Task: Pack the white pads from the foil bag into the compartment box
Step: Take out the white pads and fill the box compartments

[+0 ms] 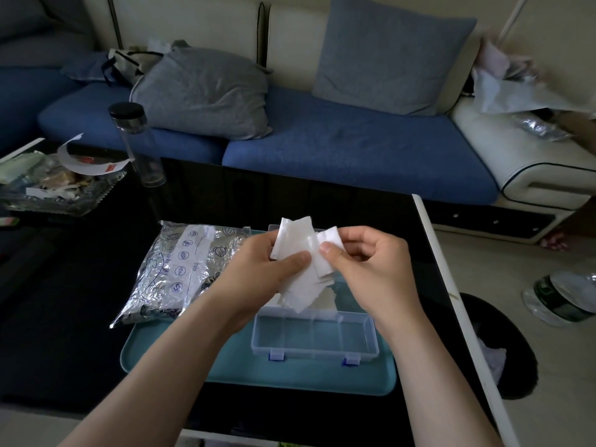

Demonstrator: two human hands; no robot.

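Observation:
Both my hands hold a bunch of white pads (298, 250) above the clear compartment box (314, 337). My left hand (261, 269) grips the bunch with its thumb on top. With thumb and fingers, my right hand (364, 262) pinches one pad at the bunch's right edge. The box lies open on a teal tray (290, 375), its blue latches toward me; another white pad shows in a far compartment, partly hidden by my hands. The silver foil bag (180, 269) lies on the tray's left end.
The tray sits on a black glass table (64, 301) with a white edge at right. A clear bottle with a black lid (137, 143) and a tray of wrappers (54, 185) stand at back left. A blue sofa with grey cushions runs behind. A plastic bottle (564, 298) lies on the floor at right.

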